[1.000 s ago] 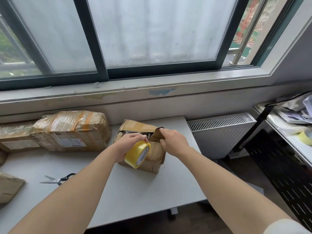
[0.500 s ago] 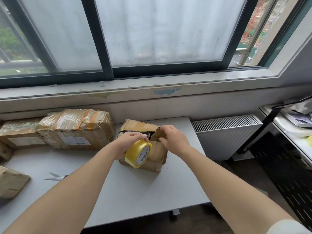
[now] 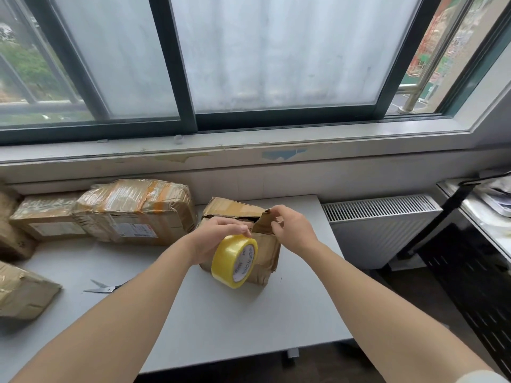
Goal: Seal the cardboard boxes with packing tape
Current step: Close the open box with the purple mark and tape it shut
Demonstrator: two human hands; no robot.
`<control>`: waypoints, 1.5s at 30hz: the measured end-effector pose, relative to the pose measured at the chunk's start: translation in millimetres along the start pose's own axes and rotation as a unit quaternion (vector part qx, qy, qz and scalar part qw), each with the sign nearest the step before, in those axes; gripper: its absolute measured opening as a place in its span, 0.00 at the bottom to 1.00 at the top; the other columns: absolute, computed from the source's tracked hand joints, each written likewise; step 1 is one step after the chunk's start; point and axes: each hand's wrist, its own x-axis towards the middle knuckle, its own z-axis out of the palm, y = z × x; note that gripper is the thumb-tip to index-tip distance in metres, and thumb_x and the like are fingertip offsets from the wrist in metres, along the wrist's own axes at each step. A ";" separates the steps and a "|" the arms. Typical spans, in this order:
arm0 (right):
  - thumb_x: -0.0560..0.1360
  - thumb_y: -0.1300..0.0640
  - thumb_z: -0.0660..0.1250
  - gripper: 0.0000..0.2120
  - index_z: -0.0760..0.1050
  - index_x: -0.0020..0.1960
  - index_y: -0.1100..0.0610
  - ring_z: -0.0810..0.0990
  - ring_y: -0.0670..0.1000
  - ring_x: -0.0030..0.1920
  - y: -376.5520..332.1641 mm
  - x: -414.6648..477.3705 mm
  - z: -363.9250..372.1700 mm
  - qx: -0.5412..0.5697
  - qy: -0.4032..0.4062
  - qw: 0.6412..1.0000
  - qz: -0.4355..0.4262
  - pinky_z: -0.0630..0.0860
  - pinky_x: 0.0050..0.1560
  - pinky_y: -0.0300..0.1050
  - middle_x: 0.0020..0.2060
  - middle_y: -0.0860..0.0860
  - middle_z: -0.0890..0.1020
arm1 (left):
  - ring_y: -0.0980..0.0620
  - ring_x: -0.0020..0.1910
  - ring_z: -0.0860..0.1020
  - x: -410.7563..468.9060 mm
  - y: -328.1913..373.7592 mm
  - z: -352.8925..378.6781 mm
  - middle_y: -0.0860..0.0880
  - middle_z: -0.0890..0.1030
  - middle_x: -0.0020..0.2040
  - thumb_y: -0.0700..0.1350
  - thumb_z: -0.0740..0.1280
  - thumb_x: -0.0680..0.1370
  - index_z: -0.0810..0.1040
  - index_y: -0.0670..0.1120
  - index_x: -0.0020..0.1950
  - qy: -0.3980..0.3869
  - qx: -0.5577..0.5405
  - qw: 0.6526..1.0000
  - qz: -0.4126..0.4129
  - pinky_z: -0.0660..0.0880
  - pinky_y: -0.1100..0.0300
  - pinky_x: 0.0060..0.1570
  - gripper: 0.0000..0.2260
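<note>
- Gripping the yellow tape roll (image 3: 235, 261) with the left hand (image 3: 214, 239), fingers curled over its top edge, roll held on edge before the near face of the small cardboard box (image 3: 266, 255).
- Pinching the raised, torn flap (image 3: 264, 223) between the fingertips of the right hand (image 3: 291, 230), just right of the left fingers.
- Directly under both sets of fingers: that box, on the grey table (image 3: 221, 322), top seam gaping dark.
- Well left of the left fingers: scissors (image 3: 101, 287), flat on the table.
- Farther left and beyond the fingers: taped boxes (image 3: 132, 211), lined up along the wall.
</note>
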 end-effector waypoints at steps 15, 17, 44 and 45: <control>0.79 0.59 0.63 0.26 0.66 0.76 0.48 0.77 0.57 0.63 -4.1 3.7 24.1 -0.034 -0.002 0.999 0.007 0.77 0.59 0.54 0.73 0.47 0.71 | 0.45 0.50 0.82 38.5 -9.8 -3.3 0.43 0.82 0.53 0.48 0.74 0.75 0.83 0.43 0.46 -0.043 -0.115 0.992 -0.013 0.79 0.54 0.45 0.09; 0.79 0.57 0.61 0.26 0.62 0.75 0.45 0.79 0.59 0.59 -8.5 5.6 27.9 -0.033 -0.018 0.999 0.033 0.78 0.57 0.55 0.66 0.50 0.79 | 0.37 0.68 0.76 43.5 -12.8 -9.4 0.37 0.70 0.74 0.52 0.76 0.71 0.84 0.44 0.46 -0.051 -0.093 0.994 -0.020 0.78 0.54 0.47 0.13; 0.84 0.50 0.56 0.31 0.51 0.84 0.50 0.78 0.61 0.63 -17.6 17.1 35.9 -0.134 -0.077 0.986 0.068 0.77 0.59 0.55 0.70 0.51 0.75 | 0.51 0.61 0.82 54.7 11.0 -14.8 0.56 0.61 0.82 0.46 0.71 0.80 0.85 0.40 0.56 -0.057 -0.027 0.997 -0.043 0.81 0.55 0.48 0.11; 0.84 0.49 0.55 0.29 0.54 0.83 0.50 0.78 0.60 0.63 -17.4 16.3 37.2 -0.148 -0.083 0.984 0.060 0.77 0.58 0.55 0.70 0.51 0.74 | 0.50 0.60 0.83 55.3 11.6 -15.3 0.56 0.62 0.81 0.47 0.71 0.79 0.84 0.40 0.56 -0.058 -0.031 0.997 -0.042 0.81 0.54 0.48 0.12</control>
